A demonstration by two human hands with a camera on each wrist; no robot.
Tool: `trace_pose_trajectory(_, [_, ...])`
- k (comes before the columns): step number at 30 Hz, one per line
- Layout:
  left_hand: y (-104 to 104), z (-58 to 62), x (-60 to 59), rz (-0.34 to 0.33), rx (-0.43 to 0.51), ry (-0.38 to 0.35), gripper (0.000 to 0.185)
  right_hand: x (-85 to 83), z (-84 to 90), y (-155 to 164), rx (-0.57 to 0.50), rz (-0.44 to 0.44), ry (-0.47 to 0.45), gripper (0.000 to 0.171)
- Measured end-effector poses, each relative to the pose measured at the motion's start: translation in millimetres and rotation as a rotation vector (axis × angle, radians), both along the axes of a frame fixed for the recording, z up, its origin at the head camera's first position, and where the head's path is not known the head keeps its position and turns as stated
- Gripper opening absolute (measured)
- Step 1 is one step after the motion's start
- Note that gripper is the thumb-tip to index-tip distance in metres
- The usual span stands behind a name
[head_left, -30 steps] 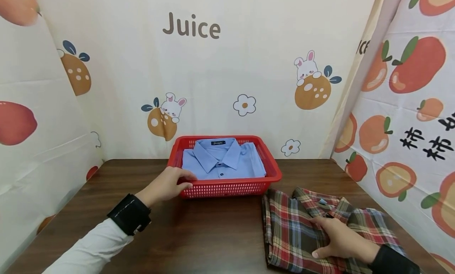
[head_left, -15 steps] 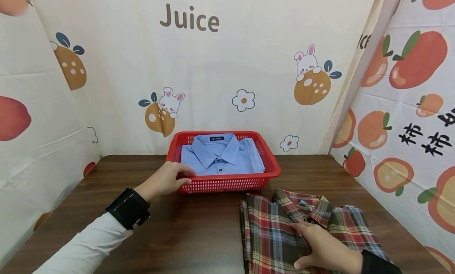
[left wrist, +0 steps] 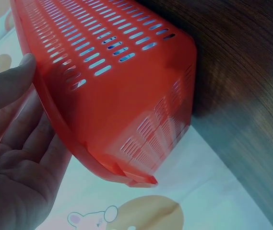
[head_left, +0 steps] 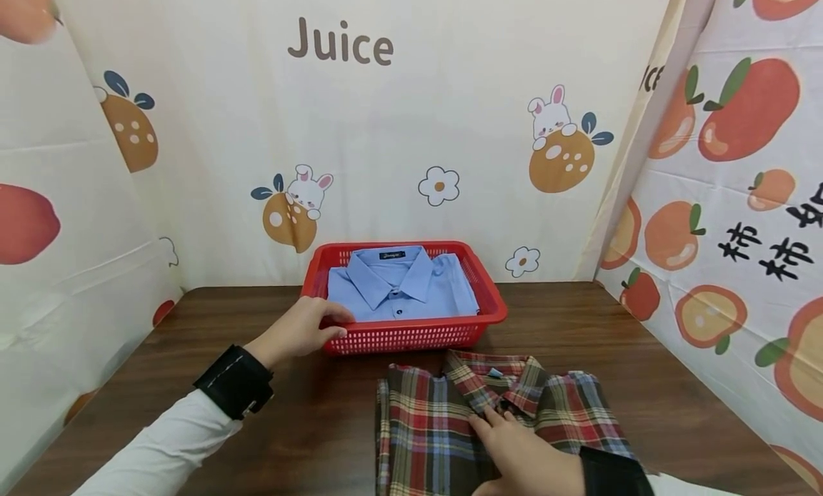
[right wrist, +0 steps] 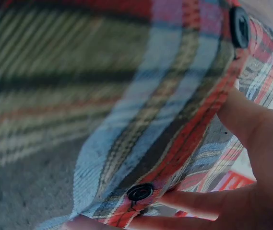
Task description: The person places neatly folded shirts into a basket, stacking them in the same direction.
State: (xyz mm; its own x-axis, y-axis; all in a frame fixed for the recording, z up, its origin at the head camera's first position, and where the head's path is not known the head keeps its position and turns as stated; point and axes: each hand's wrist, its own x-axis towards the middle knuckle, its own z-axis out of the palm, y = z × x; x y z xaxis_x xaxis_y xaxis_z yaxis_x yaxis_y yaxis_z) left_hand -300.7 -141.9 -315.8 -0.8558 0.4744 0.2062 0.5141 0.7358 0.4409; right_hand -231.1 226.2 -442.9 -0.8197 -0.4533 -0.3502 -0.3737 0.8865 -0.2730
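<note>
A red plastic basket [head_left: 411, 335] stands at the back of the table, holding a folded light-blue collared shirt [head_left: 401, 285]. My left hand [head_left: 302, 328] grips the basket's front-left rim; in the left wrist view the thumb [left wrist: 11, 81] touches the rim. In front of the basket lies a folded plaid shirt [head_left: 437, 424], collar toward the basket. My right hand [head_left: 524, 457] rests on it below the collar with fingers extended. The right wrist view shows the plaid shirt's buttoned front [right wrist: 126, 96] up close, and its raised cloth partly hides the right fingers [right wrist: 198, 201].
The dark wooden table [head_left: 308, 424] ends at a printed cloth backdrop [head_left: 411, 124] behind the basket. Printed cloth [head_left: 739, 217] also hangs along the right side and the left side [head_left: 83, 217].
My right hand has slid the plaid shirt leftward across the table, bringing it in front of the basket. The left hand has stayed on the basket rim.
</note>
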Motion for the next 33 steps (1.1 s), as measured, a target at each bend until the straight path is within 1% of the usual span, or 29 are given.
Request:
trace_pose_trajectory(4, [1,-2.1,-0.4,0.008,0.002,0.004,0.025,1.2,-1.3,-25,0.080,0.034,0.025,0.098])
trace_pose_trajectory(9, [1,-3.3,-0.1,0.010,0.011,0.003,0.025,2.3,-1.7,-47,0.137,0.097,0.077,0.090])
trace_pose_trajectory(17, [-1,-4.6,1.5,0.009,0.024,0.019,0.025,-0.2,-0.4,-72,0.177,0.137,0.094,0.085])
trace_pose_trajectory(21, [-2,-4.8,2.3,0.011,0.018,0.042,0.024,-2.3,0.0,-86,0.189,0.175,0.141,0.086])
trace_pose_trajectory(25, [-2,-5.6,3.0,0.013,0.014,0.078,0.023,-6.9,-1.6,-97,0.176,0.205,0.181,0.091])
trace_pose_trajectory(28, [0,-9.7,5.3,0.013,0.016,0.122,0.022,-11.8,-2.5,-103,0.155,0.199,0.172,0.095])
trace_pose_trajectory(30, [4,-15.6,9.9,0.026,0.010,0.172,0.025,-12.9,-2.0,-102,0.139,0.207,0.156,0.093])
trace_pose_trajectory(31, [6,-19.1,13.6,0.028,0.007,0.211,0.026,-11.9,-0.3,-100,0.127,0.214,0.153,0.091])
trace_pose_trajectory(33, [8,-28.5,23.2,0.029,0.006,0.322,0.029,-7.8,4.6,-92,0.063,0.236,0.142,0.082])
